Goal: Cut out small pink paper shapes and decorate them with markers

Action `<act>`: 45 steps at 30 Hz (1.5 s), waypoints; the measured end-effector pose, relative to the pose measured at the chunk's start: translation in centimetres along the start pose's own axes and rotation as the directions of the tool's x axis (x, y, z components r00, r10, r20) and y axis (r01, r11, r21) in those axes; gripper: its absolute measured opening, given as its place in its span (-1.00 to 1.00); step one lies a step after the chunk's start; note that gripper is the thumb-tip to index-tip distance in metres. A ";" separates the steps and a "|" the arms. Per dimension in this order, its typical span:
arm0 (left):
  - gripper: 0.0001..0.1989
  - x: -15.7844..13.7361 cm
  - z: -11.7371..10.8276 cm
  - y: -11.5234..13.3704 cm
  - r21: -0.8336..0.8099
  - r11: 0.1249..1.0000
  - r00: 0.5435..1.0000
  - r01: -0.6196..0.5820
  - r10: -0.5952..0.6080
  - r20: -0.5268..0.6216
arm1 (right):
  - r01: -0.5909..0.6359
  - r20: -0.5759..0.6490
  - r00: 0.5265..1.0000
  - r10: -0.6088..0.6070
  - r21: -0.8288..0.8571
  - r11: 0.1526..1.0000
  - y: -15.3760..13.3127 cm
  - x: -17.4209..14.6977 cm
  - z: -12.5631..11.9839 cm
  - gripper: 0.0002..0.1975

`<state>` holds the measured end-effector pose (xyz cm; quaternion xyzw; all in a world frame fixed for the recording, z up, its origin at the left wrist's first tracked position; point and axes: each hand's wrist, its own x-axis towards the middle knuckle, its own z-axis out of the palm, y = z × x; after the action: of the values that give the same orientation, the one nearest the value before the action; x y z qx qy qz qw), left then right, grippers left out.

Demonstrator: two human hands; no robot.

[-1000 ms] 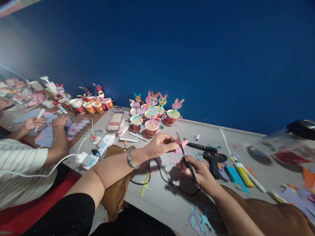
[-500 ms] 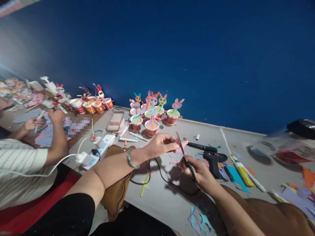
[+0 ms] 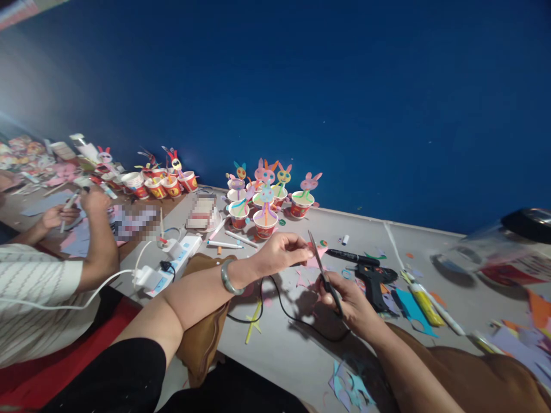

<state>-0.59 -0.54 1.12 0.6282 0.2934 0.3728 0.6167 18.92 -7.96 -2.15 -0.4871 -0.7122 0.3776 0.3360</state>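
My left hand [image 3: 287, 252] is pinched closed at the fingertips, where a piece of pink paper [image 3: 319, 252] shows; the fingers hide most of what they hold. A jade-like bangle [image 3: 229, 277] is on that wrist. My right hand [image 3: 350, 298] grips black-handled scissors [image 3: 322, 267], their narrow blades pointing up beside the pink paper. Right of the scissors lie a black marker [image 3: 350, 256] and a black glue gun [image 3: 373, 284]. Below my hands a black cord [image 3: 282, 304] crosses the table, near a yellow-green paper cutout [image 3: 253, 322].
Paper cups [image 3: 266, 222] with paper rabbit figures stand by the blue wall. A white power strip [image 3: 181, 261] is at left, beside a co-worker's hands [image 3: 95, 201]. Blue paper scraps [image 3: 350, 387] lie in front; a clear jar [image 3: 495, 258] stands at right.
My hands and the scissors hold almost the same position. At left, the co-worker's farther hand has shifted slightly left.
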 end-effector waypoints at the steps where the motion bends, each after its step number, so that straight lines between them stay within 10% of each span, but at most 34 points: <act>1: -0.80 0.0 0.0 0.0 0.000 1.000 1.000 -0.002 0.002 0.001 | 0.000 -0.001 1.000 0.000 -0.001 1.000 0.0 0.0 0.0 -0.38; 45: -0.79 0.2 -0.2 0.0 0.016 1.000 1.000 0.007 -0.007 -0.025 | 0.019 -0.021 1.000 -0.019 -0.023 1.000 -0.2 0.1 0.0 -0.42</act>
<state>-0.63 -0.26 1.10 0.6275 0.3063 0.3760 0.6091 18.78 -7.94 -2.03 -0.4881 -0.7174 0.3612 0.3415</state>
